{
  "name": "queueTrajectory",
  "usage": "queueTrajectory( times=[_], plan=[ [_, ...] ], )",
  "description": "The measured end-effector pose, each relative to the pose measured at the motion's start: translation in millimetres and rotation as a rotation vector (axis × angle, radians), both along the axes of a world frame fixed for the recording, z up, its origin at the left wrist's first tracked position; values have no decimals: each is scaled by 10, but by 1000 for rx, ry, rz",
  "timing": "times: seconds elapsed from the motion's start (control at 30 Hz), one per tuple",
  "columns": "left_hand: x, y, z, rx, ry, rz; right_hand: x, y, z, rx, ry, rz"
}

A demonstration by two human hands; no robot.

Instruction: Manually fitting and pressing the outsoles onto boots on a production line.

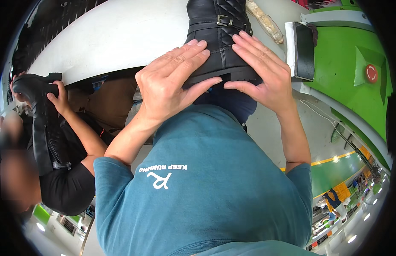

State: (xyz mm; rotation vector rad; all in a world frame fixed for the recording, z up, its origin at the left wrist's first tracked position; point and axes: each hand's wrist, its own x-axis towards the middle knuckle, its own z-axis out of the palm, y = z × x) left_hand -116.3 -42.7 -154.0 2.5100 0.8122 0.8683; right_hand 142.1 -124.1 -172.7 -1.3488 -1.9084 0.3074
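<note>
A black boot (218, 40) with a buckled strap and quilted panels lies at the near edge of the white table, its heel and sole toward me. My left hand (170, 79) presses against the boot's left side, fingers stretched along the leather and thumb under the heel. On the opposite side my right hand (266, 72) lies the same way, its fingers extended over the quilted panel. Both thumbs point at each other below the heel. The boot's upper end runs out of the picture at the top.
The white table (108, 36) curves away to the left. A co-worker at the left holds another black boot (42, 111). At the right stands a green machine (349, 64) with a red button (371, 73); a black phone-like slab (304, 51) leans beside it. A wrapped, rope-like bundle (266, 21) lies behind.
</note>
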Motion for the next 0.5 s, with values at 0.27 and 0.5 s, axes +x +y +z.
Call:
queueTrajectory(
  times=[0.27,0.5],
  plan=[
    [33,30,-2,60,2,29,-73,-20,-70,65,-5,-72],
    [36,-22,-61,145,-58,75,-27,3,-1,-76,146,-93]
  ],
)
